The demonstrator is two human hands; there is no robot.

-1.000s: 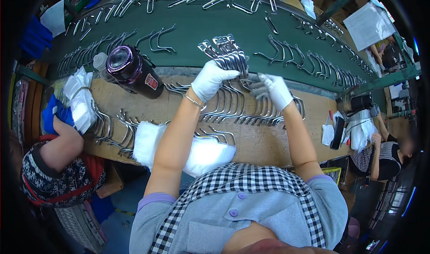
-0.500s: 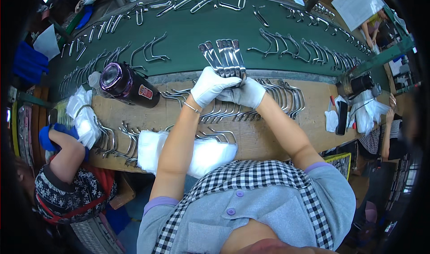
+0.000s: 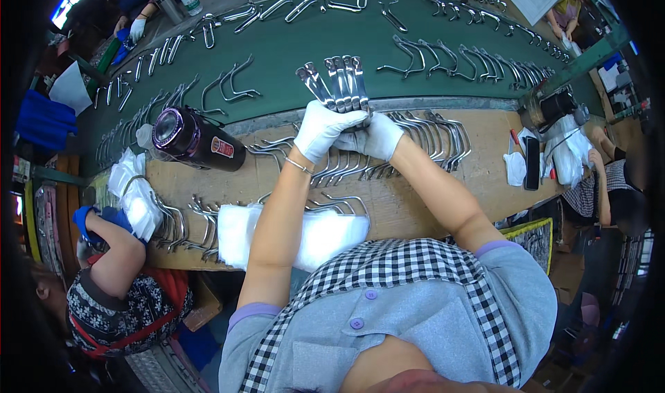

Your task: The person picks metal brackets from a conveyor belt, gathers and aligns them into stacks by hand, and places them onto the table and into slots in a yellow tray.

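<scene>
My left hand (image 3: 320,131) and my right hand (image 3: 381,138), both in white gloves, come together over the far edge of the bench. Between them is a fanned bundle of shiny curved metal bars (image 3: 346,88), their flat, broad ends pointing away from me. The left fingers and thumb close round the bundle's lower part. The right hand grips the same bundle from the right, its fingertips partly hidden behind it. Under and beside my wrists, a row of bent metal rods (image 3: 450,140) lies on the brown cardboard (image 3: 415,206) covering the bench.
Beyond the bench runs a green belt (image 3: 305,43) with rows of bent metal parts. A dark flask (image 3: 197,140) stands at left. White plastic bags (image 3: 332,240) lie beneath my left forearm. A phone (image 3: 531,163) rests at right. A person (image 3: 118,282) sits close at left.
The view has shifted slightly. Both hands keep hold of the metal bars, which sit a little further left in the picture. At far left, the neighbouring person's arm has moved.
</scene>
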